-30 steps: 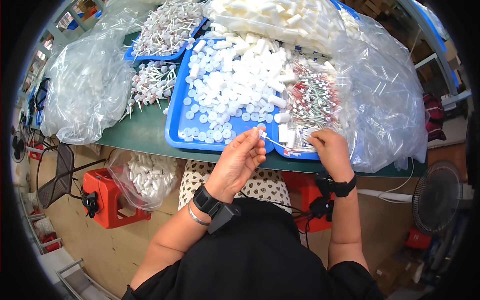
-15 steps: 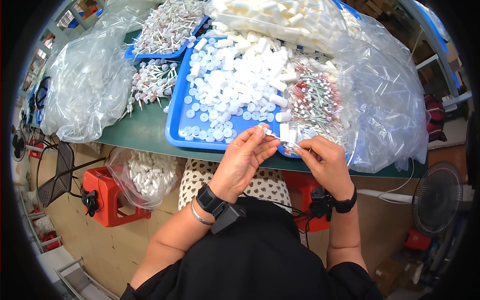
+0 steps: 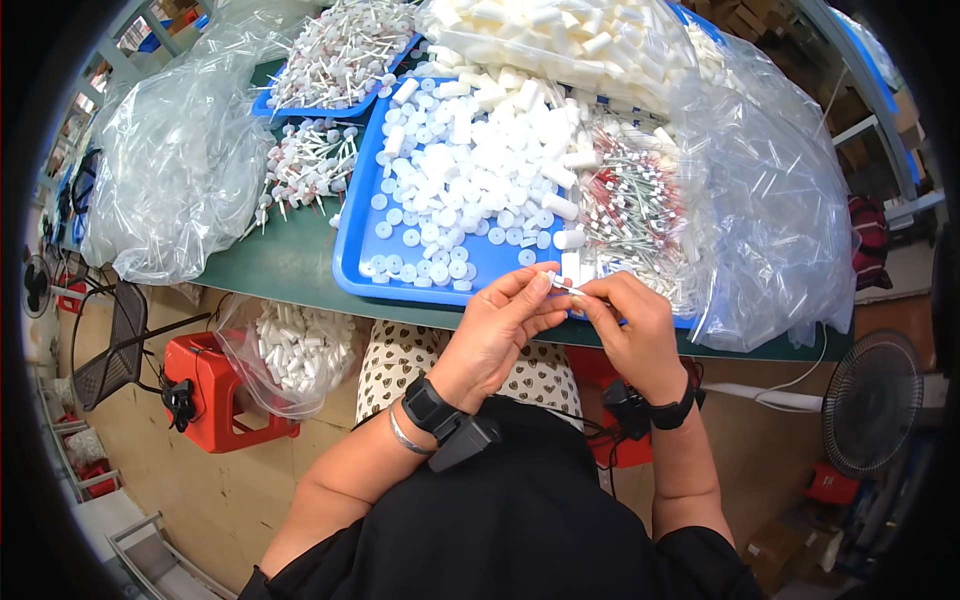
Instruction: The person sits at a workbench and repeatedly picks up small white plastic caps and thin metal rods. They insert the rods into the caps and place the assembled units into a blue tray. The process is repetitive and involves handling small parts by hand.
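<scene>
Over the near edge of the blue tray (image 3: 345,265), my left hand (image 3: 500,325) pinches the white end of a small thin-stemmed part (image 3: 567,288). From the other side, my right hand (image 3: 632,325) closes thumb and forefinger at the far end of the same stem; what exactly sits between those fingertips is too small to make out. Just beyond the fingertips lie pale round discs (image 3: 411,237) and white foam-like cylinders (image 3: 558,206). Past my right hand is a heap of thin metal stems (image 3: 640,195) with red and white ends.
Clear plastic bags (image 3: 770,200) flank the tray, another (image 3: 175,180) at left. A bag of white cylinders (image 3: 580,40) stands behind. Finished-looking stems with discs (image 3: 310,160) lie left on the green table (image 3: 265,270). Below are a red stool (image 3: 205,390) and fan (image 3: 872,400).
My hands have come closer together and slightly nearer to me. The right fingers have shifted left along the stem toward my left fingertips.
</scene>
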A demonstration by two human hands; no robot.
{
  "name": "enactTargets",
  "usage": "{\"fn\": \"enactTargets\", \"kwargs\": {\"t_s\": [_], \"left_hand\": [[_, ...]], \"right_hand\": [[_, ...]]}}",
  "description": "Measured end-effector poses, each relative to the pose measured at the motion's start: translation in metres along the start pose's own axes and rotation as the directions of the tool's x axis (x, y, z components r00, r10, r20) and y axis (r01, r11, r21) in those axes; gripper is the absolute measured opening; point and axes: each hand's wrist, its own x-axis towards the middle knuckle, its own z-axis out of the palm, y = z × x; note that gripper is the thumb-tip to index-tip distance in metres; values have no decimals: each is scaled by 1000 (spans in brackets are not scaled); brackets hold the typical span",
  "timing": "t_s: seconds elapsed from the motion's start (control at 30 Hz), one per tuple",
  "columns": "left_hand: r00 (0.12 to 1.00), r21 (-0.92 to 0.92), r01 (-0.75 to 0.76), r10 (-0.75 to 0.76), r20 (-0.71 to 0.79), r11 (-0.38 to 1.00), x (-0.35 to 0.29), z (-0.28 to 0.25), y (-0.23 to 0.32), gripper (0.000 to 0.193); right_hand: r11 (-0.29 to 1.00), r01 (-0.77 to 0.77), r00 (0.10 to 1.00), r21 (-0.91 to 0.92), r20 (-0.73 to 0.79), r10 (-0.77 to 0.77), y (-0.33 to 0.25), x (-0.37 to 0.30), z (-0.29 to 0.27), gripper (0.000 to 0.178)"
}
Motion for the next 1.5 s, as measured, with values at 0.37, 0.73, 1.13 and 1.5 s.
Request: {"fn": "enactTargets", "kwargs": {"t_s": [0.37,0.73,1.13,1.5], "left_hand": [[963,401,-251,268,14,881,-3,-8,36,30],[362,955,-297,925,115,-2,10,-124,192,39],[807,850,-441,286,516,-289,44,-29,36,18],[815,900,-435,407,413,-43,47,-36,33,8]], "right_hand": [[978,-200,980,66,10,199,24,9,6,17],[913,-35,998,-407,-59,12,68,24,-11,18],[947,-195,958,-257,-256,128,44,21,-22,15],[978,-169,958,-121,-254,134,10,11,-7,12]]}}
